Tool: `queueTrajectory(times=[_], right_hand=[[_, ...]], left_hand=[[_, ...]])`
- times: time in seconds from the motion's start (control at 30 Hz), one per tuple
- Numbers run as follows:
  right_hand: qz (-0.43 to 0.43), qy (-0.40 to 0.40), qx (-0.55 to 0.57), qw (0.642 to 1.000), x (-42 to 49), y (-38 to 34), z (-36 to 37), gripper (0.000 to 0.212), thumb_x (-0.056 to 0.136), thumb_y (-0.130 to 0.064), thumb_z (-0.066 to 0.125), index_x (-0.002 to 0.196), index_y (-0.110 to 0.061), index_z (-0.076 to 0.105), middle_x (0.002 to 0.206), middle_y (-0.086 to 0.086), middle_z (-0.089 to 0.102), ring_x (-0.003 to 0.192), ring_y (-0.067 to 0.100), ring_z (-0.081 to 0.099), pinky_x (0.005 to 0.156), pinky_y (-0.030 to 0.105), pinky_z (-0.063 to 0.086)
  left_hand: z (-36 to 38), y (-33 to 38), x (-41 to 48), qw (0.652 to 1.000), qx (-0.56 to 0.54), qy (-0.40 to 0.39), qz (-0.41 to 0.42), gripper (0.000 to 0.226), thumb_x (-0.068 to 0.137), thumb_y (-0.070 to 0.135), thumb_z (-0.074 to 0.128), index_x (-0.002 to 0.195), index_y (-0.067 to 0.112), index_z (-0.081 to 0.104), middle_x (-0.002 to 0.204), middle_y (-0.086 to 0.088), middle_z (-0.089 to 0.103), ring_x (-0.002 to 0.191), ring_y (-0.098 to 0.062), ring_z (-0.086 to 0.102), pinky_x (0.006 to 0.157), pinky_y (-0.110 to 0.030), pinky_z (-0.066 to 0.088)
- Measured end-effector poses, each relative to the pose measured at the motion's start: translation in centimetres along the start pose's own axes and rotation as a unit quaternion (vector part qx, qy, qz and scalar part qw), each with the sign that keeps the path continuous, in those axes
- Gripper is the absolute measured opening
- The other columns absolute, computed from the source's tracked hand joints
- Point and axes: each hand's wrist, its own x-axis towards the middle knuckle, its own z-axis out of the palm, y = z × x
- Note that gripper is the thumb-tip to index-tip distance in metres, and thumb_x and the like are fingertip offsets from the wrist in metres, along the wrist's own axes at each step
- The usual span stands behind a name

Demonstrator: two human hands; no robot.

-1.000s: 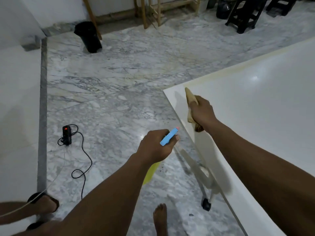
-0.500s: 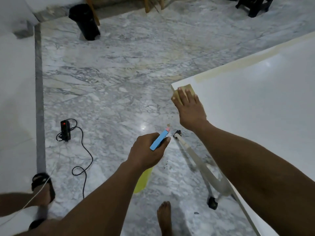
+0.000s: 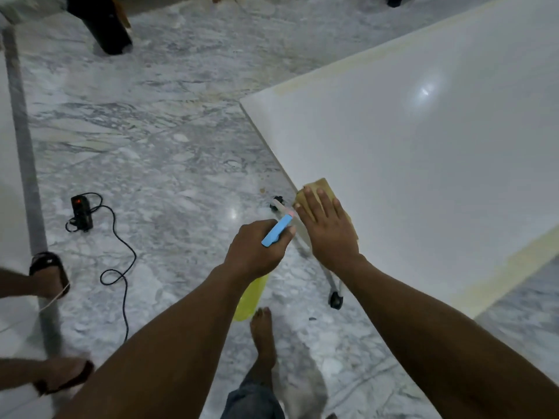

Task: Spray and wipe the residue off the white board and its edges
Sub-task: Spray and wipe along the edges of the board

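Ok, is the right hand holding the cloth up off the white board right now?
No, the right hand lies flat on the cloth, pressing it onto the white board at its left edge.

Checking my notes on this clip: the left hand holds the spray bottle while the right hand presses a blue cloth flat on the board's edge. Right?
Not quite: the head view shows the cloth under the right hand is yellowish-tan. Blue is the trigger of the spray bottle in the left hand.

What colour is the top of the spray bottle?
Light blue, with a pinkish tip on the spray bottle, seen in the head view.
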Motion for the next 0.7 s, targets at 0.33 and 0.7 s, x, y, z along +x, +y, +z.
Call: queueTrajectory(times=[0.33, 0.7], right_hand=[[0.029, -0.027, 0.007, 0.999, -23.2, 1.6, 0.3, 0.065, 0.093, -0.011, 0.028, 0.157, -0.018, 0.016, 0.166, 0.01, 0.003, 0.152, 0.034, 0.003, 0.121, 0.052, 0.015], [0.038, 0.015, 0.266, 0.963, -35.9, 3.2, -1.9, 0.071, 0.088, 0.01, 0.046, 0.15, -0.023, 0.038, 0.163, 0.002, 0.022, 0.151, 0.025, 0.018, 0.116, 0.04, 0.031]], left_hand=[[10.4, 5.1, -13.1, 0.999, 0.022, -0.033, 0.037, 0.049, 0.096, 0.057, 0.058, 0.084, 0.01, 0.068, 0.062, -0.008, 0.061, 0.061, -0.03, 0.066, 0.069, -0.052, 0.062], [12.2, 8.7, -19.9, 0.999, 0.026, -0.015, 0.021, 0.048, 0.096, 0.057, 0.06, 0.08, 0.012, 0.066, 0.068, -0.014, 0.067, 0.067, -0.036, 0.071, 0.07, -0.057, 0.064]])
